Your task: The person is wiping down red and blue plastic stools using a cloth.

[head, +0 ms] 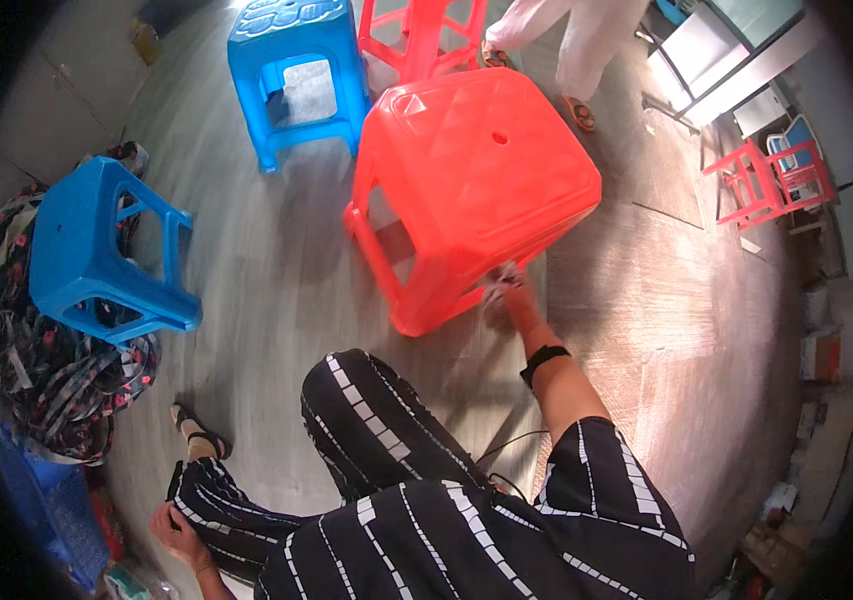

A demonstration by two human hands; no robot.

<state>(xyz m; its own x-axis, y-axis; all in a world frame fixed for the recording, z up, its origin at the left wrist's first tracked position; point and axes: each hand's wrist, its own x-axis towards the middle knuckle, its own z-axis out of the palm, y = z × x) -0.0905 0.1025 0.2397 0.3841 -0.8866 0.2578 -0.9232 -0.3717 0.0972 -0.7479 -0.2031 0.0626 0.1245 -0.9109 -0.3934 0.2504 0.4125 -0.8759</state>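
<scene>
A red plastic stool (479, 161) stands in front of me, its patterned seat with a small hole facing up. At its near edge is my right hand (507, 291), blurred, with a crumpled pale cloth (497, 300) in it, by the stool's side opening. A black band circles that wrist. My left hand (177, 531) rests on my knee at the lower left, with nothing visible in it. Beyond the red stool's left side stands a taller blue plastic stool (299, 82). Another blue plastic stool (88, 247) is at the left.
Under the left blue stool lies a heap of dark flowered fabric (43, 360). A second red stool (422, 37) stands behind the first, near a person in pale trousers (591, 45). Small red chairs (771, 184) and boxes (822, 356) line the right. A blue plastic item (58, 510) is lower left.
</scene>
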